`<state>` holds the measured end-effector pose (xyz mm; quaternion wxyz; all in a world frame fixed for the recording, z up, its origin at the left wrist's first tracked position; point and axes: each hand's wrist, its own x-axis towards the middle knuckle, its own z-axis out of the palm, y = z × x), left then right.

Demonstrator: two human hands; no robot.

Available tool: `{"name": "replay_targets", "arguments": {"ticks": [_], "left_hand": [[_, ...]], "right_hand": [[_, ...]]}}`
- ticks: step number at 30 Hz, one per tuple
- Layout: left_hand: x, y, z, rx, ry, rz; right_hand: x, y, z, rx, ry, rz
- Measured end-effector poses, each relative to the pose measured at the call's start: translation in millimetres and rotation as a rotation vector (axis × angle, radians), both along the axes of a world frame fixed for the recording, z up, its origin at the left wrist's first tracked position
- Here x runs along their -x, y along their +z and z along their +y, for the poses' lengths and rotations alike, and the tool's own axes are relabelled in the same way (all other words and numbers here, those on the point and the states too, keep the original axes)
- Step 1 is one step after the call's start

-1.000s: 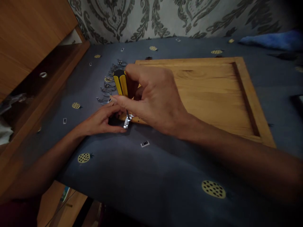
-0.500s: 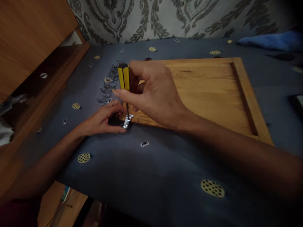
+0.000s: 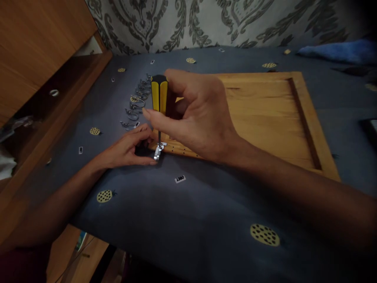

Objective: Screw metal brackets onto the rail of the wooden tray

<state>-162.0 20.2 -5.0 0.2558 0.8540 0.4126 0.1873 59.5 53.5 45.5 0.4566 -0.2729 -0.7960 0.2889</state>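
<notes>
The right hand [image 3: 200, 118] has its fingers [image 3: 160, 122] closed round the yellow-and-black handle of a screwdriver [image 3: 159, 96], which stands nearly upright. The tip is just below those fingers, on a small metal hook [image 3: 158, 151] at the near left corner of a wooden board [image 3: 265, 114]. The left hand [image 3: 126, 149] lies flat on the sheet [image 3: 206, 220]. Its fingers [image 3: 141, 161] are pinched in against the hook from the left, steadying it against the board's edge.

To do this step well, I would hold the shaft square to the board with the tip seated fully in the screw head. Pressing straight down while turning from the fingertips should stop the blade camming out. The left fingertips sit very close to the tip, so a slip could catch them. The pinch is better placed on the hook's lower end, away from the blade. The board rests on soft bedding, so the push should be modest to stop the corner rocking.

Beyond the right fingers, a row of spare hooks [image 3: 137, 104] lies on the sheet.

Just nearer than the left fingers, a small white tag [image 3: 180, 179] printed on the sheet reads "OBEY", upside down from here. The other tags are too small to read. The handle shows no legible brand.
</notes>
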Motion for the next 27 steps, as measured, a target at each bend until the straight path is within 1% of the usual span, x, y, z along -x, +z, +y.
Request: {"name": "replay_targets", "arguments": {"ticks": [4, 9, 12, 15, 22, 24, 27], "left_hand": [[0.0, 0.6, 0.4, -0.003, -0.011, -0.022], [0.3, -1.5, 0.8, -0.034, -0.023, -0.048], [0.5, -2.1, 1.1, -0.038, -0.021, -0.046], [1.0, -1.6, 1.1, -0.030, -0.018, -0.031], [3.4, -1.9, 0.9, -0.037, -0.004, 0.011], [4.7, -3.6, 0.7, -0.022, 0.009, 0.025], [5.8, -5.7, 0.1, 0.000, 0.022, 0.038]], "right_hand": [[1.4, -3.8, 0.0, 0.031, 0.023, 0.009], [1.9, -6.4, -0.1, 0.025, 0.019, 0.008], [2.1, -6.4, -0.1, 0.012, 0.017, 0.004], [2.1, -6.1, -0.3, -0.011, 0.049, 0.016], [0.6, -2.8, -1.8, 0.025, 0.061, -0.058], [-0.8, -0.9, -1.4, 0.049, 0.122, -0.057], [-4.4, 3.6, 1.5, 0.118, 0.274, -0.045]]}}
